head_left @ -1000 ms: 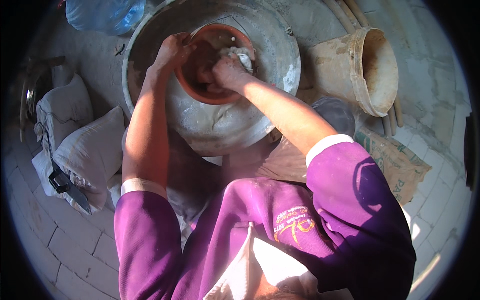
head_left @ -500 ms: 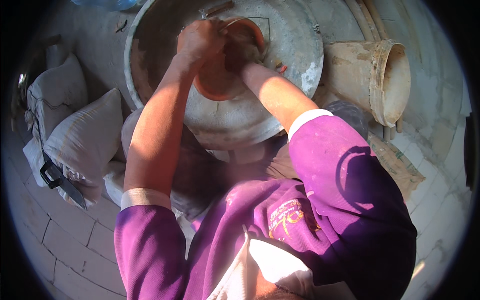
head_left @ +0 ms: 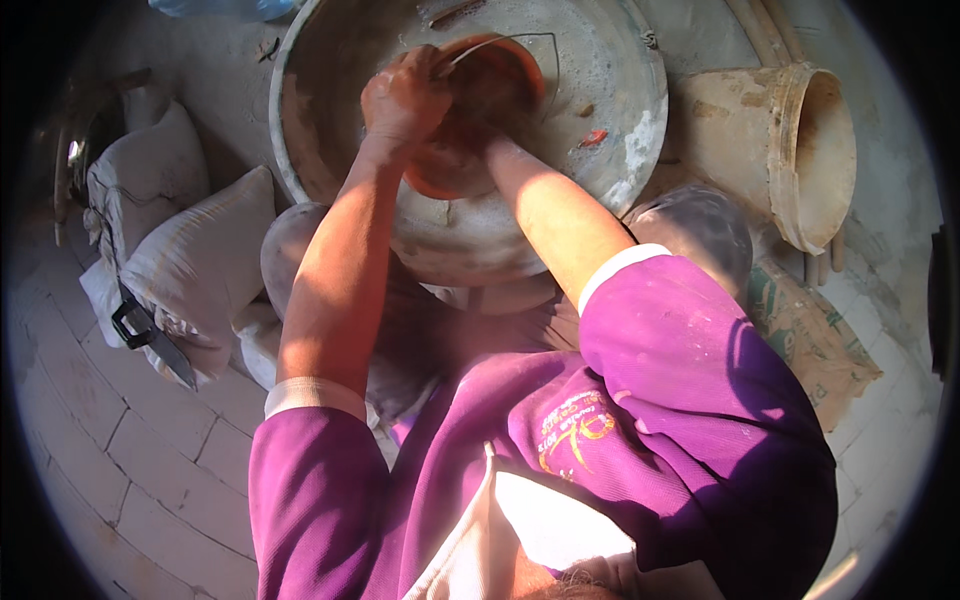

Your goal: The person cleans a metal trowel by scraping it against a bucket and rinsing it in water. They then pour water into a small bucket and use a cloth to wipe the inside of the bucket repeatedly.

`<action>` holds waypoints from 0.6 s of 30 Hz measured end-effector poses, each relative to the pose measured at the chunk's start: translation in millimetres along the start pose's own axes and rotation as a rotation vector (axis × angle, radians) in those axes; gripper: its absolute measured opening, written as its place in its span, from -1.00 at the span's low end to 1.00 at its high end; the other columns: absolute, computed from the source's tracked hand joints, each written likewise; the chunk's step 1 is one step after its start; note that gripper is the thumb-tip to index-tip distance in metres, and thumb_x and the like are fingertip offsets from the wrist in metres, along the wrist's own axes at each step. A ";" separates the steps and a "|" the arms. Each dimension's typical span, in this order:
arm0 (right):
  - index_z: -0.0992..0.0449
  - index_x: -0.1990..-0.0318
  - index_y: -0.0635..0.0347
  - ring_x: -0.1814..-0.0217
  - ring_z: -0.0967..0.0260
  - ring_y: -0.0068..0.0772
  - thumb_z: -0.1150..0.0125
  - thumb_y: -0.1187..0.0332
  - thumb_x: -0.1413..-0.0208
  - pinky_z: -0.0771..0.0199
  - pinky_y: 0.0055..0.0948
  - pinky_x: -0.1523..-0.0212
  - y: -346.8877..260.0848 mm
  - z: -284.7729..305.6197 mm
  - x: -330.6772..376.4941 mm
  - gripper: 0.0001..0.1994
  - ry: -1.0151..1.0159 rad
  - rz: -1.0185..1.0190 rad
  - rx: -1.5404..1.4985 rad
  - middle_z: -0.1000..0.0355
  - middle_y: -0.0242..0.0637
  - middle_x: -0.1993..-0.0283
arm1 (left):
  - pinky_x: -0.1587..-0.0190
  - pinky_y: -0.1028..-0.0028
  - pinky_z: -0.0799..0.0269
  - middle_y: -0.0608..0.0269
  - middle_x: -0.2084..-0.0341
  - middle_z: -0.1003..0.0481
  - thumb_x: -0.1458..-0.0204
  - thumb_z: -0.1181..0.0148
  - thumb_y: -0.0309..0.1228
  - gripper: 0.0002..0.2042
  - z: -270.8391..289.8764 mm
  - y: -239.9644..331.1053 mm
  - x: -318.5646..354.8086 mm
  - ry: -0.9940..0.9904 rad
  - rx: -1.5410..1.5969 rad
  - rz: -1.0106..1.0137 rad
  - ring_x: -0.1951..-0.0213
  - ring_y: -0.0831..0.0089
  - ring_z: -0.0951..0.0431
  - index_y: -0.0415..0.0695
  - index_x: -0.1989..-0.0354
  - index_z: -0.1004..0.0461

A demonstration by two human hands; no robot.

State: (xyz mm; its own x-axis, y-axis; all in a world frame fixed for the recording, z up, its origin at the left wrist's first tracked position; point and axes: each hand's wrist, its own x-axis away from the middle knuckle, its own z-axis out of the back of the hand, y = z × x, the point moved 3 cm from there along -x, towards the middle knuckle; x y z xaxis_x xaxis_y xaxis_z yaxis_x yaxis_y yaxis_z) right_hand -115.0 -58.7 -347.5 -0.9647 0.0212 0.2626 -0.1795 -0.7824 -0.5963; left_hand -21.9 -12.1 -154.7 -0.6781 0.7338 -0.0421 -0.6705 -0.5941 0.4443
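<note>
An orange-red bucket [head_left: 424, 178] with a thin wire handle sits tilted inside a wide, round grey basin [head_left: 291, 140] of cloudy water. My left hand [head_left: 408, 98] is closed at the bucket's upper left side, near where the wire handle meets it. My right forearm reaches into the bucket's mouth. Shade and murky contents hide the fingers of my right hand [head_left: 474, 137]. A small red scrap [head_left: 593, 138] and a brown bit [head_left: 585, 111] lie in the basin to the right of the bucket.
A dirty whitish bucket [head_left: 735, 140] lies on its side at the right, near wooden poles [head_left: 765, 35]. Stuffed white sacks [head_left: 205, 240] stand at the left, with a black-handled saw [head_left: 150, 335] against them. A brown paper sack [head_left: 815, 345] is on the floor at the right.
The whole view has shifted, so the surroundings appear farther right. My left hand has come slightly nearer to me along the bucket's side. My right hand stays inside the bucket.
</note>
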 end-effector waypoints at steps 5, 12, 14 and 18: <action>-0.49 0.07 0.04 0.07 -0.47 -0.47 -0.04 0.13 -0.22 -0.48 -0.42 0.10 -75.8 58.1 9.9 -0.73 0.306 -0.112 -1.764 -0.51 -0.37 0.06 | 0.24 0.16 -0.49 0.12 0.42 -0.57 0.06 -0.27 -0.09 -0.74 5.0 -14.3 -9.4 0.108 -0.027 -0.055 0.32 0.03 -0.58 0.01 0.33 -0.55; -0.44 -0.09 0.06 -0.03 -0.45 -0.26 -0.03 0.14 -0.18 -0.41 -0.38 -0.09 -75.4 49.5 2.4 -0.62 -0.046 -0.339 -1.191 -0.51 -0.24 0.03 | 0.12 0.18 -0.48 0.08 0.31 -0.59 0.01 -0.20 -0.02 -0.68 6.1 -30.8 -28.8 -0.024 -0.082 0.147 0.19 0.04 -0.58 0.04 0.23 -0.59; -0.55 0.06 0.02 -0.02 -0.48 -0.17 -0.11 0.12 0.00 -0.42 -0.23 -0.01 -58.8 34.9 16.7 -0.63 -0.128 -0.355 -0.356 -0.53 -0.20 0.06 | 0.08 0.16 -0.44 0.05 0.27 -0.57 -0.02 -0.18 -0.04 -0.68 9.7 -25.4 -27.9 -0.047 -0.065 0.168 0.15 0.01 -0.55 0.01 0.20 -0.58; -0.56 0.06 0.01 -0.12 -0.42 -0.21 -0.06 0.12 -0.06 -0.34 -0.21 -0.10 -56.9 65.3 35.4 -0.65 0.084 -0.170 0.152 -0.50 -0.23 -0.02 | 0.08 0.18 -0.45 0.03 0.27 -0.57 -0.03 -0.17 -0.06 -0.68 12.5 -24.7 -28.1 -0.136 -0.003 0.165 0.15 0.01 -0.55 -0.02 0.19 -0.58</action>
State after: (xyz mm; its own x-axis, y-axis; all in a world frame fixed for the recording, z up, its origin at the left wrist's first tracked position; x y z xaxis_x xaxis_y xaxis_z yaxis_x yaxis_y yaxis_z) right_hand -126.3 -54.0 -254.8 -0.9368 0.2072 0.2819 -0.3158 -0.8475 -0.4266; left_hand 17.5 -13.9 -153.3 -0.7319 0.6642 0.1521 -0.5548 -0.7105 0.4328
